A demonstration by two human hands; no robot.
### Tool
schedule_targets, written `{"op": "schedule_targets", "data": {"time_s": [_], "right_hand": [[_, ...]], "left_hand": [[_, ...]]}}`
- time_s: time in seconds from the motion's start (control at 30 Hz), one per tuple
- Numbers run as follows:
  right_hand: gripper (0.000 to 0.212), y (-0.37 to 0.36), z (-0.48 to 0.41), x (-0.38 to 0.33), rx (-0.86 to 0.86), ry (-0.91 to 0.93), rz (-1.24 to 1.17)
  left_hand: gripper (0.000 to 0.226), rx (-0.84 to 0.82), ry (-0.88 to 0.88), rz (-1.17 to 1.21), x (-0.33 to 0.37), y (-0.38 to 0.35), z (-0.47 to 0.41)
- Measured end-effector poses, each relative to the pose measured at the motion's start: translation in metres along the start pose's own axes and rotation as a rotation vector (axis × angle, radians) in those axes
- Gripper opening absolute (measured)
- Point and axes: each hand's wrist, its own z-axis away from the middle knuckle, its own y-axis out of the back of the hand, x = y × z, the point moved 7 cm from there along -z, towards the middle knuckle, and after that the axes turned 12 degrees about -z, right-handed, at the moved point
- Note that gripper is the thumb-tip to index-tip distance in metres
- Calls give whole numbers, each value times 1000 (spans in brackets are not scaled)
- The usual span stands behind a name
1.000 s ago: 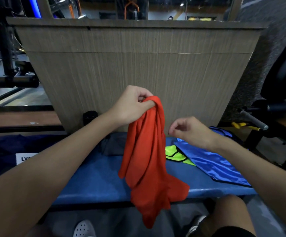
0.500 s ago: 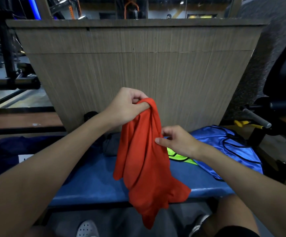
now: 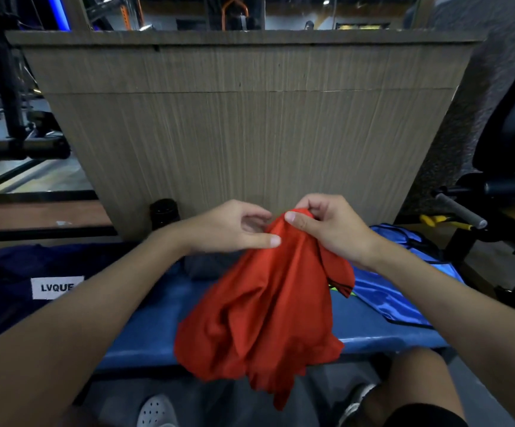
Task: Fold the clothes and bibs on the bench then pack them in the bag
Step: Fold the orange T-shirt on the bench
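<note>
You're pinching the top of the red cloth with your right hand, thumb and forefinger clamped on the bunched peak. The rest is hanging straight down from that pinch, its long axis running top to bottom, and the ragged hem is dangling past the near edge of the bench toward your knees. Your left hand is sitting just left of the peak with its thumb lying against the fabric and its fingers loosely curled above it. Whether it's actually gripping, I cannot tell. It's the hand to take a second corner, I'd say, so the cloth can be spread sideways. Over on the bench, a grey cloth is lying behind the red one, a blue bib is spilling off to the right and the navy bag is waiting at the left. A wood panel is closing off the far side.
</note>
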Motion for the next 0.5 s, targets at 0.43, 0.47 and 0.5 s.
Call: {"op": "schedule_targets", "data": {"time_s": [0.43,0.47,0.5], "right_hand": [[23,26,12,16,-48,-166,391],[22,31,11,12,5,-136,381],[20,34,10,6,58,-91,353]], "left_hand": [[16,414,-9,364,4,19,-3],[16,403,10,343,2,18,-3],[13,372,15,304,2,17,-4]]}}
